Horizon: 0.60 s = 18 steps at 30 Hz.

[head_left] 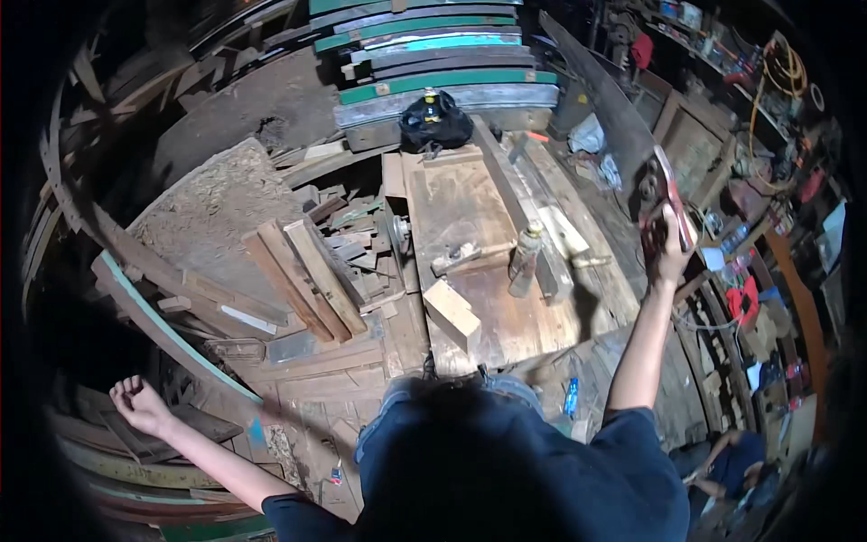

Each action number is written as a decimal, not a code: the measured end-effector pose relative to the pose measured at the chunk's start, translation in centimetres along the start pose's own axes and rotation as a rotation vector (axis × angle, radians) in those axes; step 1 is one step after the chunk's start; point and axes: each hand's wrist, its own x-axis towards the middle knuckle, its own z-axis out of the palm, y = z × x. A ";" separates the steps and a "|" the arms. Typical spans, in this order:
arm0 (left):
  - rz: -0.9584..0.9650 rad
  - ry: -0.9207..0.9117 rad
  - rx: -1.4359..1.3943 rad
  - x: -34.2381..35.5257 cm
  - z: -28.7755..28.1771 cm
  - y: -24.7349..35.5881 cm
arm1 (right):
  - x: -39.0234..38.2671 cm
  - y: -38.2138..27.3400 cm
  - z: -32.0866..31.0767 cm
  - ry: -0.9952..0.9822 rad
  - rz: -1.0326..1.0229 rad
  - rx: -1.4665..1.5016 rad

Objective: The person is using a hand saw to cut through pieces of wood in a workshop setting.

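My right hand (671,244) is raised at the right, its fingers wrapped round the reddish-brown handle of a handsaw (607,95). The long dark blade slants up and away to the left, clear of the bench. Out at the far left, my left hand (140,405) is curled closed with nothing visible in it. In front of me stands a wooden workbench (461,203). On it are a pale wood block (452,312), a cloudy bottle (525,262), a small pale wooden piece (458,258) and long timber beams (515,194).
A black bag (433,125) with a yellow-capped bottle sits at the bench's far end, before stacked green and grey planks (442,77). Offcuts (352,221) and upright boards (325,275) lie left. Another person (736,465) is at the lower right. A blue bottle (571,397) lies nearby.
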 end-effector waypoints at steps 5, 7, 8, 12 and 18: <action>0.193 -0.097 -0.109 3.6 4.8 -0.1 | 4.1 -6.0 -0.3 0.067 -0.124 0.242; 0.185 -0.051 -0.074 2.8 6.5 -4.5 | 4.7 -7.6 -2.1 -0.001 -0.169 0.225; 0.118 -0.060 -0.087 1.9 7.0 -7.5 | 4.8 -8.0 -3.2 0.036 -0.154 0.224; -0.223 -0.064 -0.300 -4.4 4.0 -20.3 | 1.0 -8.2 -8.1 0.125 -0.135 0.148; -0.149 -0.023 -0.429 -1.8 -0.6 -20.4 | 1.5 -12.1 -10.8 0.384 -0.202 -0.151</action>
